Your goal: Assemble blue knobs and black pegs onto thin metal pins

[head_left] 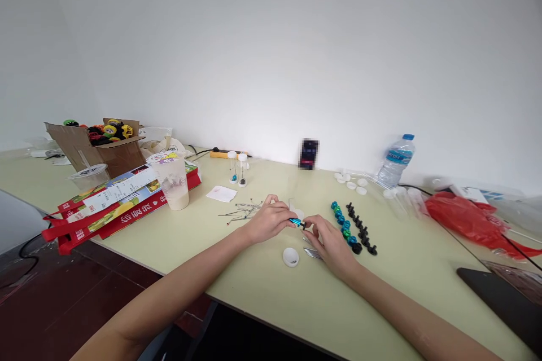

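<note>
Above the table, my left hand point(271, 221) pinches a small shiny blue cylindrical part point(296, 221). My right hand point(330, 241) closes its fingertips on a small black piece point(304, 225) at the right end of that part. Whether the two pieces are joined I cannot tell. A white round cap point(291, 258) with tiny bits inside lies just below my hands. Thin metal pieces point(312, 253) rest partly under my right hand. To the right run a row of blue and green parts point(343, 223) and a row of black knob-like parts point(361, 227).
Thin rods point(241, 211) lie scattered left of my hands. Two clear tubes point(242, 172) stand behind them. A plastic cup point(171, 183), red bags point(139, 203) and a cardboard box point(121, 155) occupy the left. A water bottle point(397, 162) and a red plastic bag point(463, 214) are at right.
</note>
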### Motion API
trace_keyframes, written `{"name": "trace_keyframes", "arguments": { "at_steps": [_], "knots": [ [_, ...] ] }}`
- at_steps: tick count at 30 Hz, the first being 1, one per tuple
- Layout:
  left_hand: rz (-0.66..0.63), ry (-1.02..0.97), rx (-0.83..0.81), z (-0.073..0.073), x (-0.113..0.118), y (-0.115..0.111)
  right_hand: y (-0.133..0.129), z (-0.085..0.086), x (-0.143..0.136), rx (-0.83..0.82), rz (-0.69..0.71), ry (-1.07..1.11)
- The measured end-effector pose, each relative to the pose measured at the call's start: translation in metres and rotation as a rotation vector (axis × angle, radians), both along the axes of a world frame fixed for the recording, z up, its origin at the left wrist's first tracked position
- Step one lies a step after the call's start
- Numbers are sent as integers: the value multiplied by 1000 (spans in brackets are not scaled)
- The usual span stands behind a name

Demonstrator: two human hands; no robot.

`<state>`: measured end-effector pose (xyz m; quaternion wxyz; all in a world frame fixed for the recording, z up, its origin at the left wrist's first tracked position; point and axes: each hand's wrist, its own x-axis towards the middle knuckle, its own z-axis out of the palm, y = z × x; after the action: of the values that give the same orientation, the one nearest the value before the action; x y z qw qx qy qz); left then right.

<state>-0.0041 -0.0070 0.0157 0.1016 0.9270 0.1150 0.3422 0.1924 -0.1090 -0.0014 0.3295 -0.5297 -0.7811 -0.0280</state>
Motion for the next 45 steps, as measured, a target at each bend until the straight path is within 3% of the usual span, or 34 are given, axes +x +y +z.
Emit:
{"name": "trace_keyframes", "arguments": {
  "at_steps": [21, 45],
  "knots": [
    [44, 87, 149, -6, 3, 1, 2, 2, -1, 47, 14, -92],
    [-20, 36, 83, -7, 2, -2, 0, 4, -3, 56, 27, -80]
  ]
}}
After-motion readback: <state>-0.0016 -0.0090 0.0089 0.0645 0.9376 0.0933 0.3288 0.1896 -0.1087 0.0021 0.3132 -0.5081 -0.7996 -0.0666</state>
